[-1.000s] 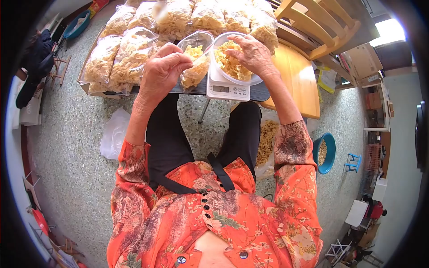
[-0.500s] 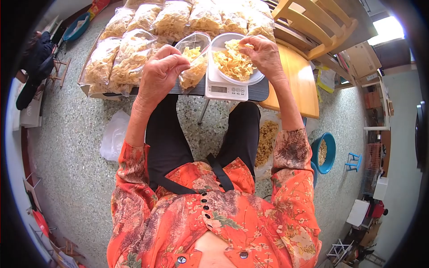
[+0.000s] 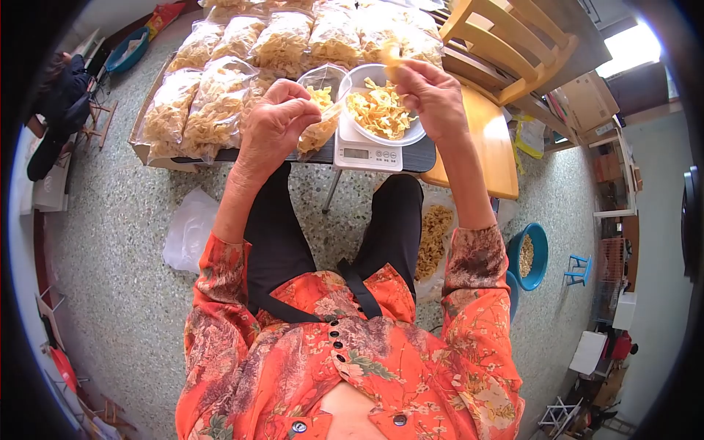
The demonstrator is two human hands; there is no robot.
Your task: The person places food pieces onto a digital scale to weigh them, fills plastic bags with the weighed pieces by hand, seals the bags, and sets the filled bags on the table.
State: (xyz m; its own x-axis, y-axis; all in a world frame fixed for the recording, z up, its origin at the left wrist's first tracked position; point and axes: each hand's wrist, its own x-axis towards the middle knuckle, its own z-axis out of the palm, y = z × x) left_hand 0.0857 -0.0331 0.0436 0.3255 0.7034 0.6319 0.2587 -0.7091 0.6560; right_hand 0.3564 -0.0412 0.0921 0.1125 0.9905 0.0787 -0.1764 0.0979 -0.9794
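Blurred piece (image 3: pixel 394 56), perhaps food, bag (image 3: pixel 317 137) part-hidden

Kitchen scale (image 3: pixel 357 155): one
White bowl (image 3: pixel 420 133): one, on the scale
Open bag (image 3: pixel 317 138): one, beside the scale
Filled bags (image 3: pixel 218 110): at least eight; overlap hides the exact number
Yellow chips (image 3: pixel 380 110): too many to count
Blue basins (image 3: pixel 541 253): three, one left, two right
Blue stool (image 3: pixel 578 268): one

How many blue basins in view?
2 clear: an upper-left basin near the picture's edge, and a right-hand basin beside the blue stool. A blue edge by the right sleeve may be a third, mostly hidden.
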